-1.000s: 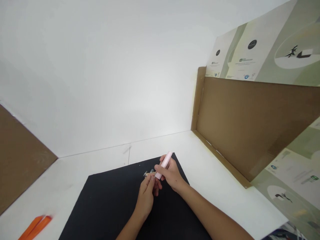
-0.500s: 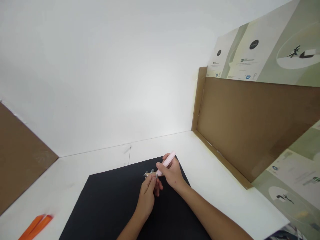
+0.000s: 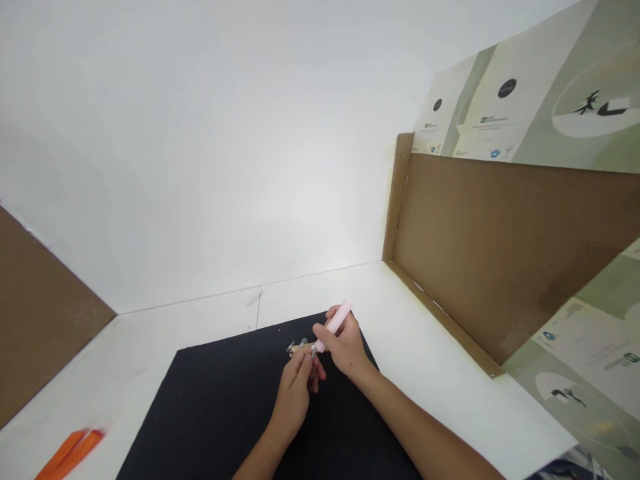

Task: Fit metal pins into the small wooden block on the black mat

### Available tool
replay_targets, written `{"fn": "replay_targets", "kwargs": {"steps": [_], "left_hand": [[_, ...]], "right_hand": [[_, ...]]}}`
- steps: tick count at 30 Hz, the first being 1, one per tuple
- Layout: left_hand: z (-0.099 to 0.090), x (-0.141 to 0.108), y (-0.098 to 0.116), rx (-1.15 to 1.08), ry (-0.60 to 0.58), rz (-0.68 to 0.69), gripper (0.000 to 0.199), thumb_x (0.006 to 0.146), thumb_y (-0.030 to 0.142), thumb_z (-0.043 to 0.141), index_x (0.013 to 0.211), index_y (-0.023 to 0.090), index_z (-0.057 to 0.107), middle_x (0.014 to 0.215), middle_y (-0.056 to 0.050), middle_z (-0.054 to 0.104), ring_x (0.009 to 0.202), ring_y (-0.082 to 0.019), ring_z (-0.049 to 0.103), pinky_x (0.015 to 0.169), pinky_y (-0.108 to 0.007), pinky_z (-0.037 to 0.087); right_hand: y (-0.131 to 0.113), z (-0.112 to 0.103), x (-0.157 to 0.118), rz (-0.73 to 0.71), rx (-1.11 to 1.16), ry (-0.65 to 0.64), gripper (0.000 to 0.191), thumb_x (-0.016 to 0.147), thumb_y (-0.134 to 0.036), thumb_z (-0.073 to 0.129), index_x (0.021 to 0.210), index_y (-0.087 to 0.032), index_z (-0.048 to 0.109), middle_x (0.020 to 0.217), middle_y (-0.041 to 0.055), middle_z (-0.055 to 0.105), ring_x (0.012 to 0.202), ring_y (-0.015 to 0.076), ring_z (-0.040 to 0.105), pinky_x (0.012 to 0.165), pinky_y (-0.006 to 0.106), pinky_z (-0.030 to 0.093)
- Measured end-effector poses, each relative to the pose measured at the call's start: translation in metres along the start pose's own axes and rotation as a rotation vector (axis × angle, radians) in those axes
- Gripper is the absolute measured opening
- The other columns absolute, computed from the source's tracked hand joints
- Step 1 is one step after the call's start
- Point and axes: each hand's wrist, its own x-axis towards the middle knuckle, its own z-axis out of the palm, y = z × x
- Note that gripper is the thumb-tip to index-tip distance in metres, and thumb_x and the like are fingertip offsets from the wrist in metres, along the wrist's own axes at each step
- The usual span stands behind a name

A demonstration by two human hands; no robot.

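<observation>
A pale pink stick-shaped object (image 3: 335, 325) is gripped in my right hand (image 3: 346, 343), tilted with its lower end close to my left fingertips. My left hand (image 3: 299, 387) pinches a small light-coloured piece (image 3: 313, 349); what exactly it is cannot be made out. Just beyond my left fingers is a small tan object with metal-looking parts (image 3: 295, 349), partly hidden by both hands. Both hands are above the black mat (image 3: 220, 393).
The black mat lies on a white table (image 3: 145, 360). Orange handles or strips (image 3: 70, 455) are at the front left. Brown cardboard panels stand at the left (image 3: 45, 320) and right (image 3: 500, 247), with a white wall (image 3: 240, 147) behind.
The lower end of the pink object has drawn slightly up and away from my left fingertips, and the small light piece between them shows more. My hands have hardly moved.
</observation>
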Motion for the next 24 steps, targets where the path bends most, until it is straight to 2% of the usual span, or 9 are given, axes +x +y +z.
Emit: {"fn": "replay_targets", "kwargs": {"steps": [6,24], "left_hand": [[0.0009,0.0003,-0.0011,-0.003,-0.001,0.006,0.045,0.087,0.058,0.050,0.072,0.017,0.057,0.061,-0.001,0.058,0.049,-0.012,0.045,0.048,-0.024,0.034],[0.0020,-0.0019,-0.0005,0.082,-0.019,0.024,0.045,0.091,0.056,0.046,0.070,0.017,0.056,0.063,-0.002,0.059,0.050,-0.012,0.045,0.050,-0.025,0.035]], "right_hand": [[0.0001,-0.0005,0.0008,-0.013,-0.027,0.015,0.031,0.073,-0.028,0.071,0.090,-0.022,0.046,0.059,-0.0103,0.045,0.048,0.0090,0.044,0.048,0.022,0.039],[-0.0001,-0.0004,-0.0020,-0.059,-0.102,0.031,0.029,0.076,-0.029,0.070,0.091,-0.022,0.047,0.065,-0.0071,0.052,0.056,0.0119,0.052,0.056,0.025,0.044]]}}
